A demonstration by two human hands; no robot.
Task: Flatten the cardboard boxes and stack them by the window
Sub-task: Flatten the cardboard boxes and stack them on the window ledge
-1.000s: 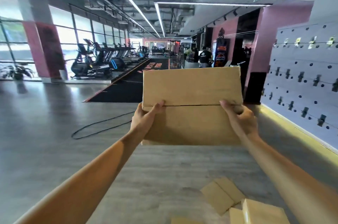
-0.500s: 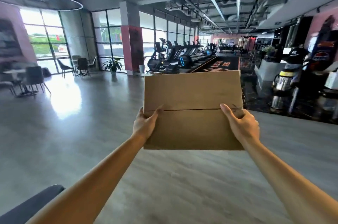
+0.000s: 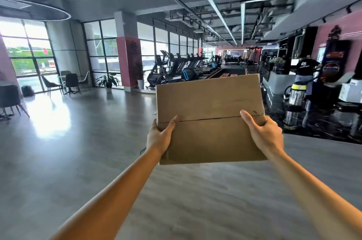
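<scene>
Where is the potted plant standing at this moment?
In the head view the potted plant stands on the floor left of centre, by the window, between the chairs and the pink pillar.

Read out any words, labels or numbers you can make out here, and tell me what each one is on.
None reads clearly.
Floor mat: red lettering, blurred.
Person's black shirt: white print, too small.
Dark machine: orange band and round logo, blurred.
Cardboard box, held by left hand and right hand: no print.
</scene>
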